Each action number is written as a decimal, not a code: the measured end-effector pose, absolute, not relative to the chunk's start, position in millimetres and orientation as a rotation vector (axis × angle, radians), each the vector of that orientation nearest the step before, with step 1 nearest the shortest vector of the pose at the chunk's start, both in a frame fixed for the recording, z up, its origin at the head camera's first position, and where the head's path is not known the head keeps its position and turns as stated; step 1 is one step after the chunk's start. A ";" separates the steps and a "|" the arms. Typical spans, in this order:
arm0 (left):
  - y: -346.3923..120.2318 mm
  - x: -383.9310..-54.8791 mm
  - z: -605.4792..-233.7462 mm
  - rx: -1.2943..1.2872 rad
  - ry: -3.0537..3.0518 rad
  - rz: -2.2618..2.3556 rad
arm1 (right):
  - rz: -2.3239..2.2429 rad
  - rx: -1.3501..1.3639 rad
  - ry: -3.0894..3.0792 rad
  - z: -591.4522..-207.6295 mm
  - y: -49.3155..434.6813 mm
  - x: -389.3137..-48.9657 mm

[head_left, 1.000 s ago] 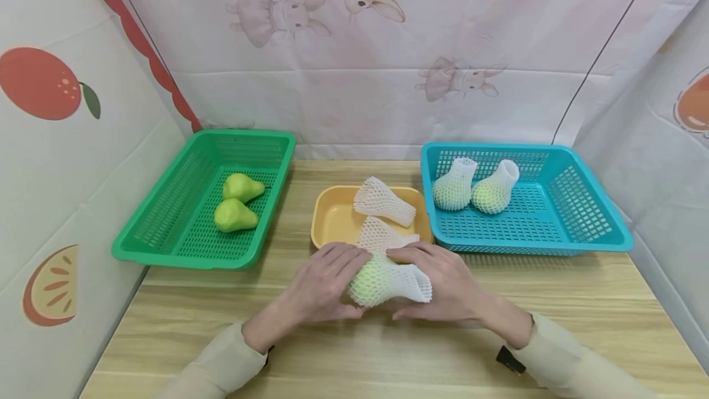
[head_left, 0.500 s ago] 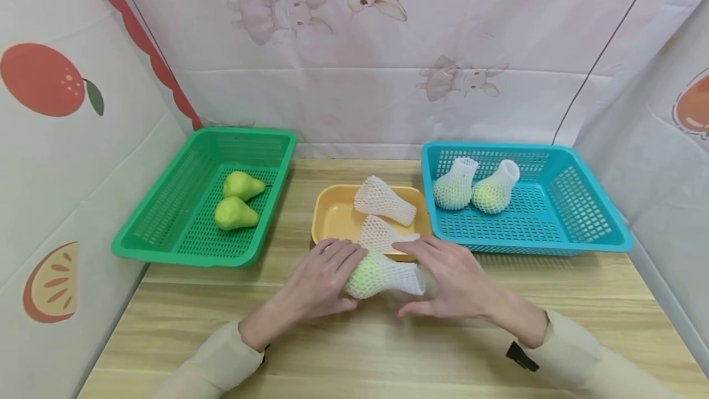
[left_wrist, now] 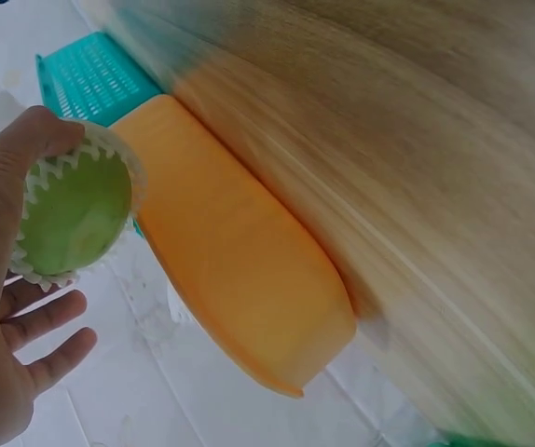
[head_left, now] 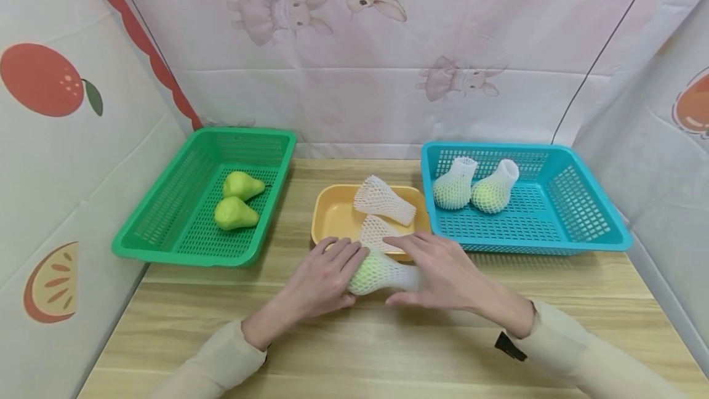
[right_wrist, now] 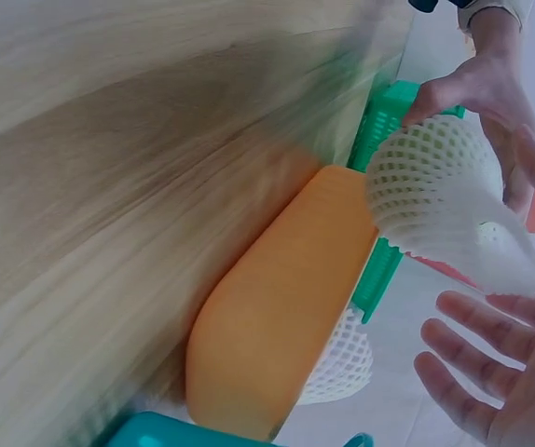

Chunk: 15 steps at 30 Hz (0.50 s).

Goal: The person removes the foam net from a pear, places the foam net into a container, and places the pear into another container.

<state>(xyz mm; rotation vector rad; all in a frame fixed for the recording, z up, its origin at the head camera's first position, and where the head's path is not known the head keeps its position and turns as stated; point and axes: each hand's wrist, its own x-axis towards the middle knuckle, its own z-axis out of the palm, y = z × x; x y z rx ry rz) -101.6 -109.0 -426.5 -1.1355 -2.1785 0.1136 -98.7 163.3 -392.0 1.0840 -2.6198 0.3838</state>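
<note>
A green pear in a white foam net sleeve [head_left: 376, 273] lies sideways between the hands, above the table. My left hand [head_left: 327, 276] grips its round end; in the left wrist view the thumb presses the sleeve's edge, and the bare green bottom of the pear [left_wrist: 76, 209] shows there. My right hand [head_left: 443, 270] is around the narrow end of the sleeve, its fingers [right_wrist: 482, 321] spread and relaxed in the right wrist view, with the sleeve's loose end [right_wrist: 500, 247] between thumb and fingers. Just behind, two unfilled foam net sleeves [head_left: 384, 202] lie in a yellow tray [head_left: 332, 220].
At the left, a green basket [head_left: 177, 257] holds two bare pears [head_left: 235, 214]. A blue basket [head_left: 532, 246] at the right contains two pears in foam nets [head_left: 455, 186]. Printed cloth [head_left: 354, 109] walls stand behind and beside the wooden table [head_left: 354, 356].
My right hand draws back rightward from the sleeve's narrow end, then comes in over it again. The sleeved pear turns slightly and rises a little in view; my left hand keeps its grip.
</note>
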 end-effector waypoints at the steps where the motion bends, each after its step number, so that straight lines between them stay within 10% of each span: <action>1: -108.4 -101.6 -426.5 -1.134 -2.171 0.126 | 0.381 1.081 -2.626 -391.4 162.1 -99.0; 15: -104.2 -98.3 -424.0 -1.149 -2.084 0.225 | 0.340 1.090 -2.689 -395.4 152.3 -103.8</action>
